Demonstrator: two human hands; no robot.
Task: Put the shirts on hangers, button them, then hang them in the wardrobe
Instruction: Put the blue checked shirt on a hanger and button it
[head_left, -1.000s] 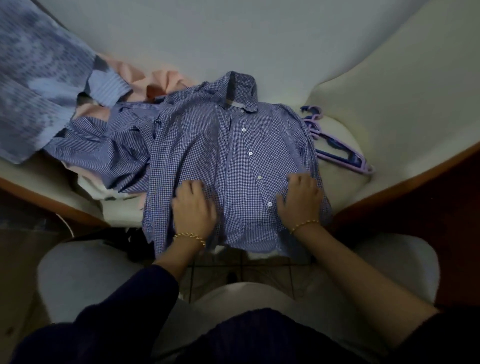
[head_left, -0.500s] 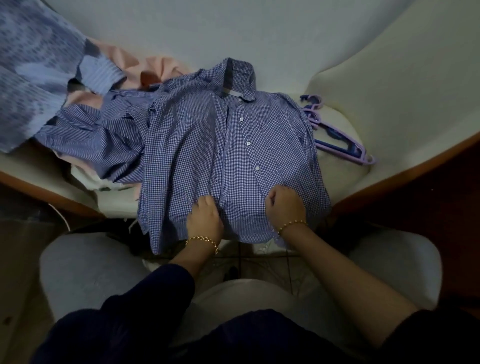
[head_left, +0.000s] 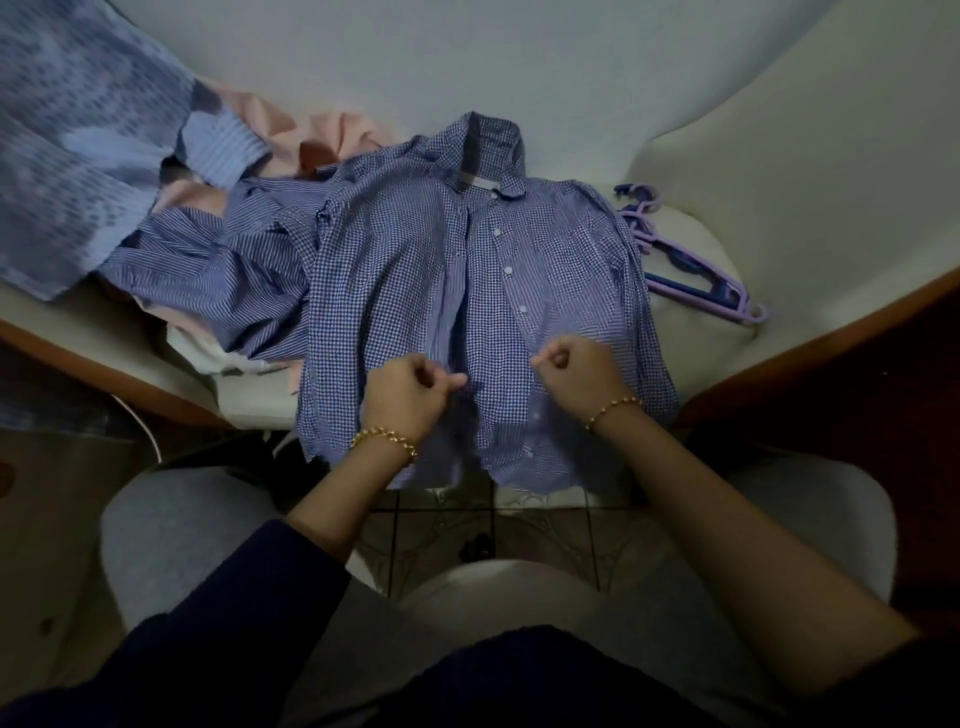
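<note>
Two hands, the left hand (head_left: 410, 389) and right hand (head_left: 571, 369), pinch with curled fingers (head_left: 452, 382) the facing front edges of the checked shirt (head_left: 415, 249), spread flat beyond them, apparently to draw both together for buttoning.

Home interior, probably a bedroom: cream cushioned surface (head_left: 779, 171) edged by a wooden frame (head_left: 831, 340), bed or sofa hard to tell; heaped on it a blue gingham shirt (head_left: 415, 270), a blue knitted sweater (head_left: 78, 156) and a pink garment (head_left: 322, 135), with purple plastic hangers (head_left: 696, 283) beside them; patterned floor tiles (head_left: 441, 525) below, dim indoor light
</note>
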